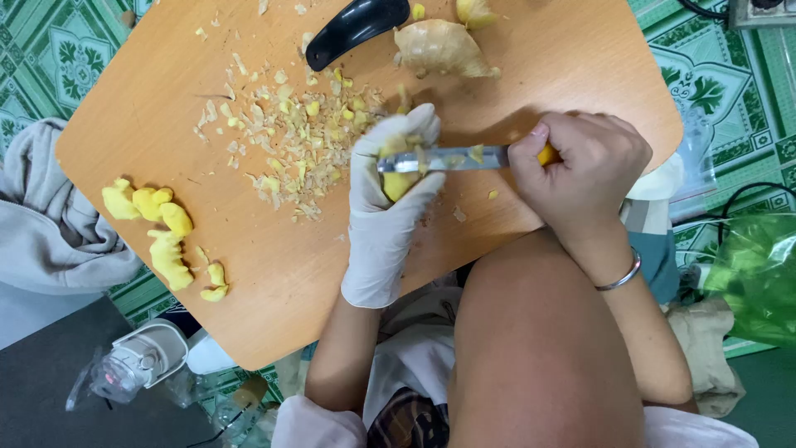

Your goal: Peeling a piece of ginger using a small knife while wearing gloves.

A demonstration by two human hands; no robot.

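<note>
Head view, frame centre: gloved left hand (390, 203) grips a yellow ginger piece (398, 181); bare right hand (580, 166) closes around a knife (444, 158), its blade across the piece. Peelings (290, 137) lie upper left on the board (531, 58).

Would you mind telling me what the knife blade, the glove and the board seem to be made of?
Knife blade: apparently steel, grey and reflective. Glove on the left hand: thin white latex or similar, wrinkled and tight. Board: orange-brown, smooth and matte; probably laminated wood, though plastic is possible.
</note>
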